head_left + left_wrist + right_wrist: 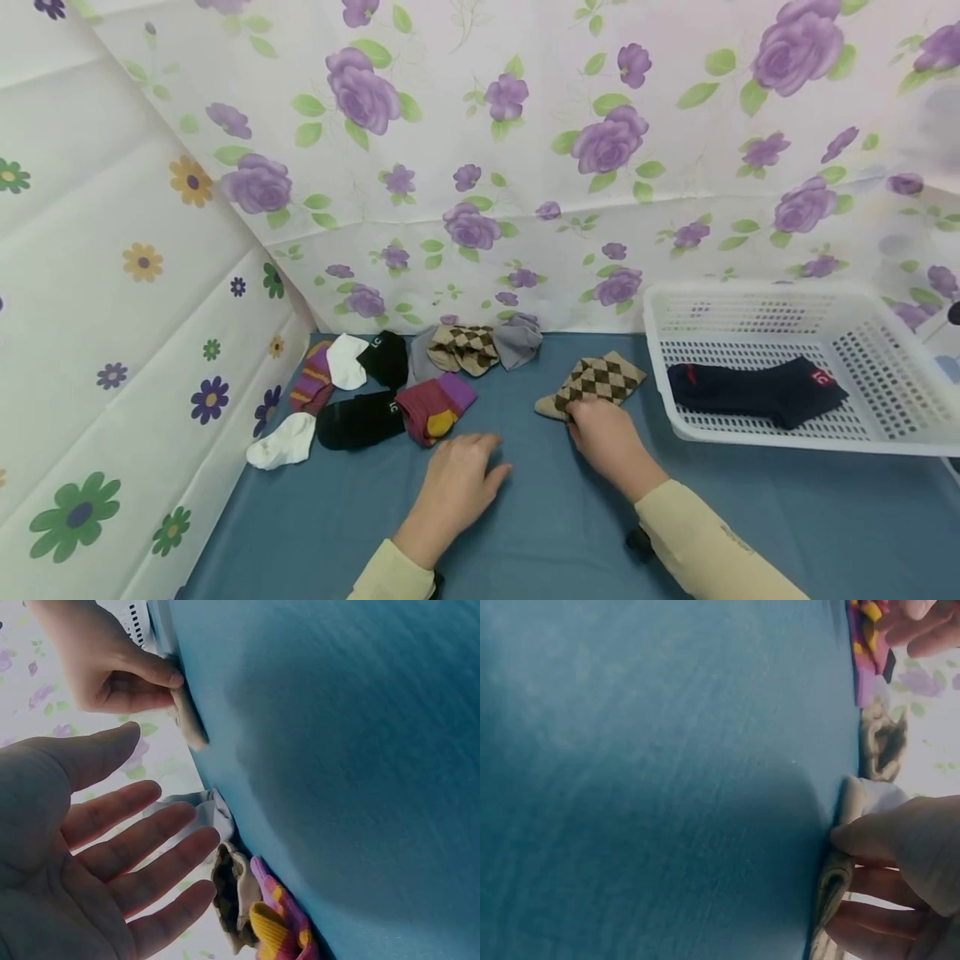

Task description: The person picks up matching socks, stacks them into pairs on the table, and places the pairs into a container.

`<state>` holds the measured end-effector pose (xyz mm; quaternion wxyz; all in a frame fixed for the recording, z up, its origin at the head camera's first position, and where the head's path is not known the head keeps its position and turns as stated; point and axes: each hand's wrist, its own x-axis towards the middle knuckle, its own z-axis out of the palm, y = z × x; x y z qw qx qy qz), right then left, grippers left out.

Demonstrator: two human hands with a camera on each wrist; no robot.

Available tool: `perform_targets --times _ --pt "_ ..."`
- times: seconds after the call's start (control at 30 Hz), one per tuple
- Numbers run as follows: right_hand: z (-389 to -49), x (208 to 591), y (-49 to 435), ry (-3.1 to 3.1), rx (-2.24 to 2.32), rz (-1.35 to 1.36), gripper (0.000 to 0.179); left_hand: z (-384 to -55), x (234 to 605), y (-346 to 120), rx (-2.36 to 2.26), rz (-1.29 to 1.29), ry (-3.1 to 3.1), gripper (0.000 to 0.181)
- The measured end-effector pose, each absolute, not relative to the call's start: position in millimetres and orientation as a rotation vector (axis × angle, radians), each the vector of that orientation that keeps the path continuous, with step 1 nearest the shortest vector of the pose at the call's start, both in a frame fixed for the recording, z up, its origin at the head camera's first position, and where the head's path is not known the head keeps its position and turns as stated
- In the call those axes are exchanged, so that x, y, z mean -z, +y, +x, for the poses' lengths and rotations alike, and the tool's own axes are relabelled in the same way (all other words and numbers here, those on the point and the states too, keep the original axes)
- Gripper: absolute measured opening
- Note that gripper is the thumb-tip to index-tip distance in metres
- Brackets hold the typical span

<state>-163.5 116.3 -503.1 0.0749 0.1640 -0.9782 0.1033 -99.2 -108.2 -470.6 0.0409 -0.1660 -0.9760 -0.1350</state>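
My right hand pinches the near edge of a beige and brown argyle sock, which lies on the table left of the basket. Up close in the right wrist view, the thumb and fingers grip the folded sock. My left hand hovers over the table with nothing in it, its fingers spread and relaxed in the left wrist view. Nearest to it lies a maroon, purple and yellow sock. Another argyle sock lies bunched between grey socks at the back.
A white plastic basket at the right holds dark navy socks with red marks. Black socks, white socks and a striped sock lie at the left. Floral cloth walls the blue table at back and left.
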Motion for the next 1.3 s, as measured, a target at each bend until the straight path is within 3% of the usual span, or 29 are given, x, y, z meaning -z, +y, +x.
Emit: perform_targets --times 0.1,0.27,0.53,0.63,0.73,0.8,1.0,1.2,1.3 --pt "-157.7 496.5 117.0 -2.909 -0.393 0.525 0.001 -99.8 467.9 -107.9 0.429 -0.505 -2.979 0.04" --pt "-143.5 463.3 120.9 -2.746 -0.711 0.584 0.018 -102.5 460.3 -104.5 0.564 -0.441 -2.968 0.049" --pt "-127.2 411.2 130.1 -2.508 -1.206 0.704 0.019 -115.8 440.4 -87.9 1.172 -0.381 -2.902 0.071" --pt "-123.7 408.6 131.1 -2.496 -1.32 0.74 0.018 -120.7 436.0 -83.7 1.332 -0.496 -2.883 0.06" --pt "-120.5 412.9 130.4 -2.503 -1.356 0.738 0.019 -122.1 434.7 -80.2 1.439 -0.592 -2.885 0.029" --pt "-118.8 416.4 129.8 -2.494 -1.284 0.714 0.018 -122.7 434.1 -77.8 1.475 -0.619 -2.863 0.02" --pt "-111.6 425.1 123.9 -2.543 -1.109 0.491 0.016 -120.7 431.1 -73.9 1.45 -0.501 -2.714 0.017" --pt "-112.9 427.9 112.9 -2.825 -1.452 0.388 0.052 -121.7 426.2 -65.8 1.48 -0.522 -2.657 0.023" --pt "-114.5 428.1 109.9 -2.798 -1.577 0.385 0.056 -121.2 424.7 -63.8 1.481 -0.583 -2.67 0.035"
